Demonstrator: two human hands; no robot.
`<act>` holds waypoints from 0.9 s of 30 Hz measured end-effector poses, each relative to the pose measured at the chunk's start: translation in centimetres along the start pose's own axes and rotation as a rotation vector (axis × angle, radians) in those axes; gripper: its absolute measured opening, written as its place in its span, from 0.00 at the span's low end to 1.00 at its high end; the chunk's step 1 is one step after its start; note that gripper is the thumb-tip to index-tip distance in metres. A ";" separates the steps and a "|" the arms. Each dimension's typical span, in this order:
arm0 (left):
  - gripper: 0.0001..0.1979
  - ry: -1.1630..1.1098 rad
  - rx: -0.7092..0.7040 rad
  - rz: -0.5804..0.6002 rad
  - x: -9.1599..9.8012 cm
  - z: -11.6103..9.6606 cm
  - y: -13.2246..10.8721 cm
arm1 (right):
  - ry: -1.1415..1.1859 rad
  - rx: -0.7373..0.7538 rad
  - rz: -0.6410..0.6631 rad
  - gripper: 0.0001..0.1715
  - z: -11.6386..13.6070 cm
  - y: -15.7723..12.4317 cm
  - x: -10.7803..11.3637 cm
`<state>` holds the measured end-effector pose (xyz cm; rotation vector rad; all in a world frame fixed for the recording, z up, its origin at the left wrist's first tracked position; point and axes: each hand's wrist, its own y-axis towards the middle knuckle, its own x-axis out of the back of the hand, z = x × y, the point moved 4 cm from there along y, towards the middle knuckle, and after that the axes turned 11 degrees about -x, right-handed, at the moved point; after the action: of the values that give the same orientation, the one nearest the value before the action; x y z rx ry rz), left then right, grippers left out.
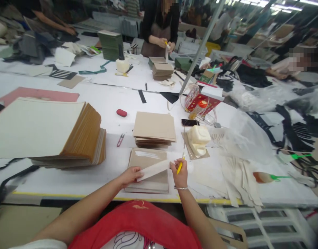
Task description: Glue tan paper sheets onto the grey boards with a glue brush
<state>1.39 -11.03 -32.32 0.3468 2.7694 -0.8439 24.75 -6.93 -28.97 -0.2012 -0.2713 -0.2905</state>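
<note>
My left hand [130,175] pinches one end of a white paper strip [153,170]. My right hand [179,170] grips the strip's other end together with a yellow pen-like tool [180,166]. The strip is held just above a tan board [148,169] that lies on the white table near its front edge. Behind it sits a small stack of tan cardboard panels [154,128]. A cream plastic glue jug [198,139] stands to the right on a brown card.
A tall stack of cream and brown boards [52,135] fills the left. Small red-handled snips [120,140], a red case [121,112] and a phone [190,122] lie nearby. White strips [239,180] pile at the right. A person in black [160,27] works across the table.
</note>
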 end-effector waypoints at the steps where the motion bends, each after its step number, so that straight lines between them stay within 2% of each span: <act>1: 0.19 -0.038 -0.002 -0.061 1.1 -0.3 0.3 | -0.047 0.016 -0.008 0.19 -0.2 0.5 -0.6; 5: 0.19 -0.007 -0.077 -0.309 4.4 -1.8 2.7 | -0.267 0.067 -0.040 0.18 -1.0 2.1 -3.3; 8: 0.13 0.244 -0.126 -0.480 6.5 -2.5 4.6 | -0.404 0.085 -0.055 0.19 -1.7 3.2 -4.8; 10: 0.11 0.474 -0.184 -0.538 7.5 -2.9 5.6 | -0.447 0.089 -0.062 0.19 -2.4 3.8 -5.4; 13: 0.12 0.749 -0.250 -0.571 8.4 -3.4 6.5 | -0.477 0.102 -0.076 0.18 -3.3 4.2 -5.9; 15: 0.12 0.828 -0.239 -0.589 8.7 -3.4 6.8 | -0.496 0.114 -0.077 0.18 -3.5 4.2 -6.1; 27: 0.13 0.929 -0.134 -0.584 8.7 -3.3 7.8 | -0.681 0.190 -0.072 0.16 -4.3 4.6 -6.6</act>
<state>-5.12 -1.50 -36.10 -0.1778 3.8822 -0.7028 21.06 -1.93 -35.64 -0.0961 -0.9775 -0.2578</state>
